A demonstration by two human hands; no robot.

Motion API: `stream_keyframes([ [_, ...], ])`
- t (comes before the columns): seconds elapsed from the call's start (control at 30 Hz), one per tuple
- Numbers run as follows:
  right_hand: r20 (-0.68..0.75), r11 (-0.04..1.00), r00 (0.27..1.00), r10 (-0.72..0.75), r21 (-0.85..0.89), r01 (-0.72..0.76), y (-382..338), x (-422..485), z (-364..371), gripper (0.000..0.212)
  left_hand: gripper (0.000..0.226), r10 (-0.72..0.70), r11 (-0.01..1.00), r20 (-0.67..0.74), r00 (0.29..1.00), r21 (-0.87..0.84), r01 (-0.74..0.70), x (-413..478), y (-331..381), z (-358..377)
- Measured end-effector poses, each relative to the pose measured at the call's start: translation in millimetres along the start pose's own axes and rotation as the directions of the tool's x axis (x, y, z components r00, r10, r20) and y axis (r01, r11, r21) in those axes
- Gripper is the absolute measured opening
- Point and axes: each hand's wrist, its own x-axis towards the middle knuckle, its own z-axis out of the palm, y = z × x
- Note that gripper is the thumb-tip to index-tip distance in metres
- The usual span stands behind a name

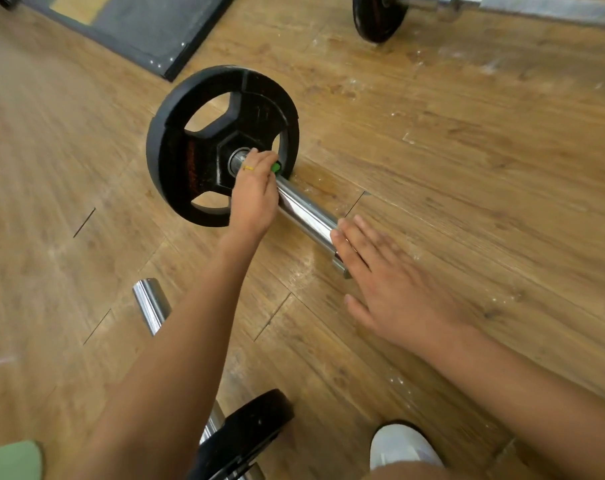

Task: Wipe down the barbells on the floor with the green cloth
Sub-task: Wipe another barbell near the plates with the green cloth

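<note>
Close against the hub of the black plate [190, 161], my left hand [254, 197] is curled round the chrome sleeve [306, 213] w/ the green cloth [276, 167] under it, only a small green bit showing at the fingertips. At the sleeve's far end from the plate, my right hand [394, 289] lies w/ fingers straight over the metal, holding nothing. Beyond the plate a 2nd barbell [536, 8] lies on the floor [467, 150].
</note>
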Motion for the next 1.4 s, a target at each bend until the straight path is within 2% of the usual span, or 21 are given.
stream_keyframes([
  [0.13, -0.010, 0.999, 1.000, 0.028, 0.018, -0.027, 4.3, 3.2, -1.0, 0.084, 0.038, 0.227, 0.972, 0.023, 0.974, -0.075, -0.225, -17.1, 7.0, 6.5],
  [0.17, -0.009, 0.999, 0.999, 0.032, 0.021, -0.032, 5.9, 3.0, -2.0, 0.085, 0.039, 0.234, 0.968, 0.044, 0.971, -0.105, -0.228, -14.8, 1.8, 3.4],
  [0.33, -0.007, 0.999, 0.999, 0.041, 0.019, -0.041, 14.3, 5.3, -6.9, 0.089, 0.039, 0.015, 0.992, -0.014, 1.000, -0.127, -0.017, 12.0, 2.7, 6.4],
  [0.4, -0.013, 0.999, 0.999, 0.048, 0.012, -0.048, 18.6, 6.9, -8.1, 0.088, 0.039, 0.073, 0.992, -0.029, 0.997, -0.100, -0.075, 7.1, 13.2, 12.9],
  [0.5, -0.009, 0.998, 0.998, 0.056, 0.011, -0.056, 26.1, 8.1, -8.4, 0.087, 0.041, 0.183, 0.980, 0.038, 0.982, -0.090, -0.179, 3.3, 6.1, 11.7],
  [0.57, -0.009, 0.998, 0.998, 0.060, 0.020, -0.060, 31.7, 8.8, -8.9, 0.087, 0.041, 0.138, 0.985, 0.022, 0.990, -0.105, -0.135, 12.8, 5.3, 11.8],
  [0.67, -0.006, 0.997, 0.998, 0.070, 0.019, -0.070, 38.0, 12.0, -11.8, 0.085, 0.041, 0.052, 0.998, -0.083, 0.995, -0.040, -0.055, 11.5, 25.5, 25.7],
  [0.8, -0.007, 0.996, 0.996, 0.093, -0.012, -0.093, 47.8, 12.7, -15.4, 0.084, 0.043, 0.190, 0.979, -0.046, 0.981, -0.061, -0.192, 0.1, 29.3, 33.7],
  [0.87, 0.001, 0.994, 0.995, 0.103, -0.032, -0.103, 52.2, 13.4, -18.7, 0.084, 0.045, 0.161, 0.983, -0.043, 0.986, -0.079, -0.164, 9.2, 24.7, 32.0],
  [1.0, -0.024, 0.983, 0.984, 0.176, -0.043, -0.177, 51.4, 18.1, -23.2, 0.086, 0.049, -0.026, 0.986, -0.112, 0.993, -0.164, 0.007, 14.3, 47.7, 43.7],
  [1.13, -0.082, 0.965, 0.963, 0.255, -0.042, -0.259, 52.1, 18.0, -22.4, 0.085, 0.052, 0.154, 0.975, -0.050, 0.987, -0.156, -0.161, -2.9, 46.0, 46.7],
  [1.17, -0.091, 0.963, 0.961, 0.261, -0.049, -0.266, 54.7, 18.4, -23.1, 0.085, 0.052, 0.161, 0.974, -0.039, 0.986, -0.152, -0.165, 1.8, 41.0, 43.6],
  [1.3, -0.087, 0.962, 0.960, 0.264, -0.046, -0.269, 62.6, 23.4, -27.1, 0.087, 0.051, -0.025, 0.984, -0.066, 0.998, -0.178, 0.013, 30.7, 41.6, 41.9],
  [1.33, -0.087, 0.961, 0.959, 0.269, -0.039, -0.273, 64.1, 23.8, -27.3, 0.088, 0.051, -0.038, 0.983, -0.074, 0.997, -0.181, 0.024, 31.5, 48.4, 44.8],
  [1.4, -0.083, 0.961, 0.959, 0.271, -0.031, -0.274, 67.4, 23.6, -27.8, 0.088, 0.051, 0.035, 0.986, -0.072, 0.997, -0.158, -0.046, 23.9, 59.8, 49.4],
])
